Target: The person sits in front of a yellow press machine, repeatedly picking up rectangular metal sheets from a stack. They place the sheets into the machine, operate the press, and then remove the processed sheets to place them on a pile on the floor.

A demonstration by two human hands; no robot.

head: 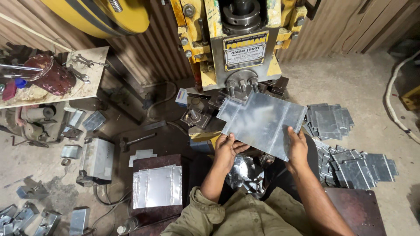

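Head view, looking down at a seated worker in front of a yellow and grey press [238,43], standing upright at top centre against a corrugated wall.

Concrete floor [358,83], spreading to the right and carrying two loose heaps of cut sheet blanks [330,120], one just right of the press base and another nearer the worker's right side.

Wooden table [87,89] at upper left, bearing a dark red tin [54,76] lying tilted and several spanners [85,61].

Notched metal sheet [262,124], shiny and roughly rectangular, being held level between both hands just below the press head, its far edge lying at the die area; contact with the die not clear from this angle.

Stack of flat ribbed sheets [157,185], resting on a dark block at the worker's left, well apart from the held sheet.

Grey box-shaped unit [98,159], lying on the floor beside that stack.

Left hand [227,150], gripping the near-left edge of the notched sheet, fingers curling underneath and thumb on top.

Right hand [298,146], clasping the near-right edge of the same sheet, fingers wrapping over the rim.
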